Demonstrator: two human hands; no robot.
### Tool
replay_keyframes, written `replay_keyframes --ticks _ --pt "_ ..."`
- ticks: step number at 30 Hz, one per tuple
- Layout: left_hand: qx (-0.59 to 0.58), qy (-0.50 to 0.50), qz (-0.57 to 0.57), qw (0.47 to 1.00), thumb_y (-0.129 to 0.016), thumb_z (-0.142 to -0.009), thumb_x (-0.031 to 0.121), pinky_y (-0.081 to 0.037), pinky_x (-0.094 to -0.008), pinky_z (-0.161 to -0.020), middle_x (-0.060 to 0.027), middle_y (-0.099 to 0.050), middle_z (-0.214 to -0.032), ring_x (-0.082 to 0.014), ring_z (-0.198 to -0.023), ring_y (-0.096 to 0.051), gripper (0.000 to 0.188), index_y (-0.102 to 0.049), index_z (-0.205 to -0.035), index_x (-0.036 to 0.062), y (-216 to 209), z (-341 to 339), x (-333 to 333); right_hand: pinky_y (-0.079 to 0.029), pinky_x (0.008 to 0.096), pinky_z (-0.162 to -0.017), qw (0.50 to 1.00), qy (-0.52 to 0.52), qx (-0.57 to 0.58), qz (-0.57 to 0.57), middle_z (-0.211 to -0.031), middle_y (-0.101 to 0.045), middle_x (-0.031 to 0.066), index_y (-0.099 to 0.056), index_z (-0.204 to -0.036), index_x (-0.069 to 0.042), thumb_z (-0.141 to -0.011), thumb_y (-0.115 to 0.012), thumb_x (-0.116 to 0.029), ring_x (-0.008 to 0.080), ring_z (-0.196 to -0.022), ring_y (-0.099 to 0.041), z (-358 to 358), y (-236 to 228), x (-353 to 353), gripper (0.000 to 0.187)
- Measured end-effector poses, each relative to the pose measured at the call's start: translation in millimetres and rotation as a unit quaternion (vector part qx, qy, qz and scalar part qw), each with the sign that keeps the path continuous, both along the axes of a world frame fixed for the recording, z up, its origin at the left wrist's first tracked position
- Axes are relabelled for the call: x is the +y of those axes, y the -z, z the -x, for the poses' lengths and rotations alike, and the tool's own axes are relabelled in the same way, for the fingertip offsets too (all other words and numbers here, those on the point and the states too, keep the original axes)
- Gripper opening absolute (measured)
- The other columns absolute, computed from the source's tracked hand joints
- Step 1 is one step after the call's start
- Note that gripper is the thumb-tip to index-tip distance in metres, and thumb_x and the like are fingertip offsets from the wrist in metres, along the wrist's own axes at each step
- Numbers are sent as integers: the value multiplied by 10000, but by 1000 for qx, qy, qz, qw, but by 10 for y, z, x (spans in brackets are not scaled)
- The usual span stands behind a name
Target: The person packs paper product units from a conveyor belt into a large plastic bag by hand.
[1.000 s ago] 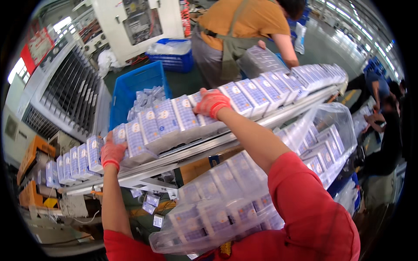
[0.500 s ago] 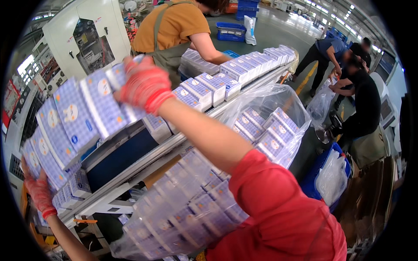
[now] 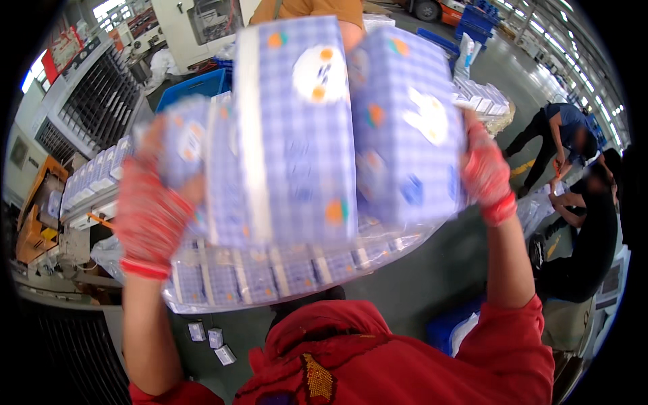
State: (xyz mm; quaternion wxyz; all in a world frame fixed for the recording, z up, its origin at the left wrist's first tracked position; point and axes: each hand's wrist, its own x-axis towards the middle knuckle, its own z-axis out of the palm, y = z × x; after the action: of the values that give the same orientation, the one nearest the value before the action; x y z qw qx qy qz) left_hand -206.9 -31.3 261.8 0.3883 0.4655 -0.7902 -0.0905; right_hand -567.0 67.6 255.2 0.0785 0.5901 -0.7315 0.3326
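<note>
A row of several purple-checked tissue packs (image 3: 297, 148) is squeezed between my two hands, close to the camera and smeared by motion. My left hand (image 3: 152, 209), in a red and white knitted glove, presses on the row's left end. On the right end, my right hand (image 3: 484, 165), gloved alike, grips the last pack; its fingers are partly hidden behind the packs. Just below the held row, a clear plastic bag (image 3: 297, 293) with more purple-checked packs in it lies in front of me. The held packs hide the bag's far part.
At the left, a conveyor (image 3: 88, 214) carries more packs beside an orange stand (image 3: 42, 219). A blue crate (image 3: 192, 91) stands beyond it. Three small packs (image 3: 214, 337) lie on the floor. Across from me is a person in an orange shirt (image 3: 307, 9); other people bend over a bag (image 3: 536, 208) at the right.
My hands have carried the row of packs rightward from over the conveyor to above the plastic bag. The view has turned, and my right arm no longer crosses in front.
</note>
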Motion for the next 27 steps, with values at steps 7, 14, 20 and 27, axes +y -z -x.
replay_keyframes --ticks 7,14,20,27 --pt "-395 -220 -293 842 -602 -634 496 -398 -364 -866 -232 -456 -1134 -296 -1035 -490 791 -304 -1294 179 -68 682 663 -392 360 -854 935 -71 58 -343 -1124 -467 193 -433 -1164 -84 -667 -546 -383 307 -1020 -482 -731 72 -379 591" --pt "-354 -183 -327 857 -558 -616 563 -377 -358 -884 -200 -475 -1143 -301 -1058 -463 816 -309 -1293 182 46 764 277 -385 355 -874 902 -20 63 -426 -1162 -472 169 -488 -1142 -120 -667 -516 -426 271 -1069 -471 -703 -39 -634 565" --pt "-382 -70 -420 820 -522 -640 583 -352 -347 -903 -160 -477 -1174 -288 -1080 -454 783 -384 -1245 106 129 652 -358 -371 379 -875 843 -141 57 -517 -1185 -478 141 -516 -1128 -108 -699 -525 -418 264 -1084 -461 -542 302 -1418 529" --pt "-324 -9 -512 796 -511 -648 578 -324 -337 -926 -167 -457 -1201 -283 -1118 -429 773 -430 -1207 51 627 560 -1132 -356 350 -896 727 -268 -16 -632 -1212 -472 50 -509 -1161 -180 -628 -601 -484 223 -1097 -449 -631 739 -1942 620"
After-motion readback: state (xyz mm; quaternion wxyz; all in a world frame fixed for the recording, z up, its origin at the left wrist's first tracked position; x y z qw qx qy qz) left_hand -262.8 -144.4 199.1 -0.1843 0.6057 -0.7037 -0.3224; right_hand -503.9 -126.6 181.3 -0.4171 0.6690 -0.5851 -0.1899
